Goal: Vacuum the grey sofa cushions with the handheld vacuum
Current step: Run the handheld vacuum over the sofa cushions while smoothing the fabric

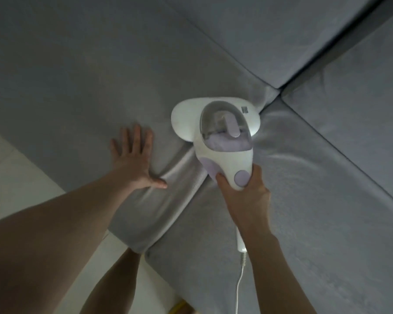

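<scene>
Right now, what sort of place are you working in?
Probably a home living room. A grey sofa with separate seat and back cushions fills the view, a corded white handheld vacuum sits on it in the right hand, and pale floor shows beside it.

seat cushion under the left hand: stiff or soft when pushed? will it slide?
Probably soft: the seat cushion bulges into a rounded fold at the seam beside the flat left hand. Its fabric looks matte and grippy, so the handheld vacuum, gripped by the right hand, may drag and bunch it. It seems wedged against neighbouring cushions, so sliding looks unlikely.
</scene>
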